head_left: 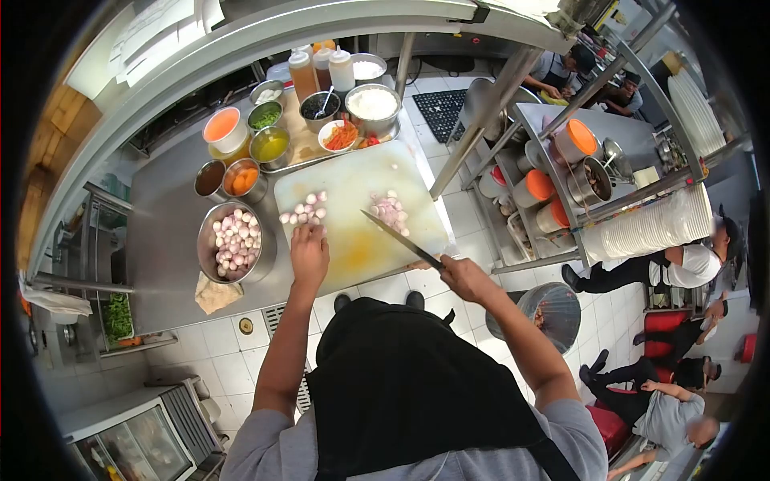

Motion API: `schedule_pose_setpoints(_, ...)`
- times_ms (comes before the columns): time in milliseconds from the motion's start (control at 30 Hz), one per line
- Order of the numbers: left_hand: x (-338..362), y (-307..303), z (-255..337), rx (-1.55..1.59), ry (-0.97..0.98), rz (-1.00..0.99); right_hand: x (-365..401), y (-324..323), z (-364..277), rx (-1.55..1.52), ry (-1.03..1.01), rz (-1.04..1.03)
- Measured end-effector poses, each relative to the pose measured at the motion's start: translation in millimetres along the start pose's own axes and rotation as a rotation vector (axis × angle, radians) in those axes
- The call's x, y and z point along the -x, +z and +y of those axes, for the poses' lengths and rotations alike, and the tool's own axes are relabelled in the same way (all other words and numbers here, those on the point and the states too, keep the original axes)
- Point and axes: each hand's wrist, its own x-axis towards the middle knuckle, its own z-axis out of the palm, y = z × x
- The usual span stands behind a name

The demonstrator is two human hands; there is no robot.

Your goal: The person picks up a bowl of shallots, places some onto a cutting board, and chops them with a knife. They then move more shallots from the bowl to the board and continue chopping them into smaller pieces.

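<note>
My right hand is closed round the black handle of a kitchen knife. Its blade points up and left over the white cutting board, the tip beside a small pile of cut shallots. At the board's left edge my left hand lies palm down with fingers extended, fingertips at a group of whole peeled shallots. Whether it touches one is hard to see. Left of that hand stands a steel bowl full of peeled shallots. A yellow stain marks the board.
Behind the board are a white bowl of red strips, a pot of white food, squeeze bottles and a container of egg yolks. A cloth lies at the table edge. A bin stands right; several people are beyond.
</note>
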Motion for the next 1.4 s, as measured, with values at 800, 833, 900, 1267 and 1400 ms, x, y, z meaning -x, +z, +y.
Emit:
schedule_pose_setpoints(800,-7,33,50,0.285,0.025,-0.082,10,70,-46,0.066,0.080,0.039)
schedule_pose_setpoints(833,-7,33,50,0.272,0.028,-0.095,10,67,-50,0.059,0.070,0.048)
schedule_pose_setpoints(900,-7,34,48,0.269,0.024,-0.109,3,75,-49,0.066,0.145,-0.012)
schedule_pose_setpoints(1267,-8,35,47,0.275,0.013,-0.101,-4,75,-48,0.033,0.196,-0.068)
schedule_pose_setpoints(1400,-7,36,52,0.300,0.029,-0.081,1,50,-35,-0.138,0.142,-0.110)
